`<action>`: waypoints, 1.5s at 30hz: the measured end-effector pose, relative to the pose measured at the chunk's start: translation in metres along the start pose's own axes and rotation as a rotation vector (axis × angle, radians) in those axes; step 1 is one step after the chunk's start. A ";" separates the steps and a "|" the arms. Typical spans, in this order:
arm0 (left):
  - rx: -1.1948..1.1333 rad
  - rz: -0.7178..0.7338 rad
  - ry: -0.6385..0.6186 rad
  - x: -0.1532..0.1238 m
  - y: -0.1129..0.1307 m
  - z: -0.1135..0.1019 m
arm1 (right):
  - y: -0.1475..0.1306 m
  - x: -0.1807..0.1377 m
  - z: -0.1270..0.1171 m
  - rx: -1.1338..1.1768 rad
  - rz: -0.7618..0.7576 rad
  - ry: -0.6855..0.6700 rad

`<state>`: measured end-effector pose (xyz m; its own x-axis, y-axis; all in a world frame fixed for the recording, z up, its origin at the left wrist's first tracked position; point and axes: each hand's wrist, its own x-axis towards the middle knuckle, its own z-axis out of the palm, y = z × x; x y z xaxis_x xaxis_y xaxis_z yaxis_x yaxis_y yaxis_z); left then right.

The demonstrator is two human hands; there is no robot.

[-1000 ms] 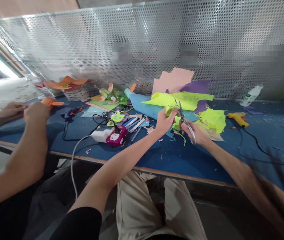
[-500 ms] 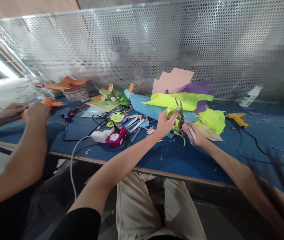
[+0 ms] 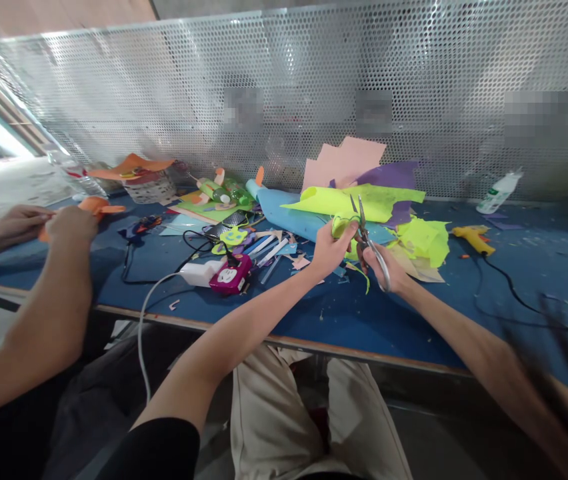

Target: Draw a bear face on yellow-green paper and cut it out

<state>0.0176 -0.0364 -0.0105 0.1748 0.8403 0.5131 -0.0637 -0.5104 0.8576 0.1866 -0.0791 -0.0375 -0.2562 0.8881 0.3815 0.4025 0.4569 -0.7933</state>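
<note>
Between the fingers of my left hand [image 3: 329,250] is a small piece of yellow-green craft sheet [image 3: 342,225]. My right hand [image 3: 385,267] grips a pair of metal scissors [image 3: 374,250], blades pointing up and slightly parted beside that piece. A thin yellow-green strip [image 3: 361,275] hangs below my hands. Behind them lie a rolled yellow-green sheet [image 3: 344,202], a blue sheet [image 3: 284,211] and a purple sheet [image 3: 389,175]. Crumpled yellow-green scraps [image 3: 424,241] rest just past my right hand.
A magenta power adapter [image 3: 231,273] with cables sits left of my forearm, near scattered paper scraps. On the right are a yellow glue gun [image 3: 475,238] and a white bottle [image 3: 500,191]. At far left, another person's hands [image 3: 71,225] hold something orange. Perforated metal panel [image 3: 289,67] stands behind.
Almost nothing differs. The whole view has shifted slightly, while my hands, the scissors and the yellow-green piece keep nearly the same positions relative to each other.
</note>
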 end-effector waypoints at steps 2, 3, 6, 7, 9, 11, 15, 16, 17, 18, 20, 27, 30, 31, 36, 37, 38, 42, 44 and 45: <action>-0.033 -0.008 0.014 0.001 0.001 0.000 | 0.002 0.001 0.000 -0.021 -0.017 0.009; -0.053 -0.011 0.022 0.001 0.001 0.001 | 0.002 0.002 0.000 -0.026 -0.023 0.013; -0.088 -0.014 0.036 0.002 0.003 0.001 | 0.005 0.003 0.001 -0.034 -0.024 0.007; -0.089 -0.015 0.036 0.002 0.003 0.001 | 0.005 0.003 0.001 -0.035 -0.021 0.003; -0.092 -0.022 0.028 0.002 0.003 0.002 | 0.005 0.003 0.001 -0.037 -0.015 0.004; -0.103 -0.036 0.010 0.001 0.002 0.003 | 0.005 0.002 0.001 -0.032 -0.011 0.006; -0.102 -0.045 -0.012 0.000 0.001 0.003 | 0.003 0.002 0.001 -0.024 -0.011 0.005; -0.102 -0.048 -0.011 0.000 0.000 0.003 | 0.003 0.002 0.001 -0.025 -0.015 0.008; -0.103 -0.053 -0.013 0.000 0.000 0.003 | 0.002 0.002 0.001 -0.027 -0.020 0.011; -0.107 -0.060 -0.015 0.000 0.000 0.003 | 0.002 0.002 0.001 -0.031 -0.027 0.013; -0.121 -0.071 -0.018 0.000 0.000 0.004 | 0.001 0.002 0.001 -0.040 -0.039 0.014; -0.187 -0.077 -0.004 -0.001 0.004 0.006 | 0.001 0.002 0.000 -0.024 -0.020 0.021; -0.206 -0.072 -0.005 0.000 0.006 0.005 | 0.000 0.002 0.002 -0.017 0.007 0.042; -0.211 -0.067 -0.007 0.000 0.007 0.005 | -0.001 0.002 0.002 -0.022 0.021 0.049; -0.210 -0.051 0.000 0.003 0.005 0.002 | -0.008 0.003 0.000 -0.055 0.061 0.043; -0.201 -0.049 0.001 0.004 0.004 0.001 | -0.008 0.003 -0.001 -0.054 0.057 0.039; -0.191 -0.049 0.000 0.005 0.004 0.000 | -0.008 0.003 -0.003 -0.052 0.050 0.030; -0.134 -0.063 0.015 0.009 0.001 -0.004 | -0.001 0.001 -0.008 -0.006 0.019 -0.073; -0.091 -0.066 0.018 0.010 0.002 -0.007 | 0.003 0.001 -0.010 0.034 0.009 -0.149; -0.068 -0.064 0.013 0.010 0.003 -0.008 | 0.005 0.000 -0.011 0.052 0.001 -0.174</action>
<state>0.0115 -0.0280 -0.0025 0.1677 0.8732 0.4575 -0.1191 -0.4428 0.8887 0.1980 -0.0761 -0.0359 -0.4053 0.8648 0.2963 0.3582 0.4484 -0.8189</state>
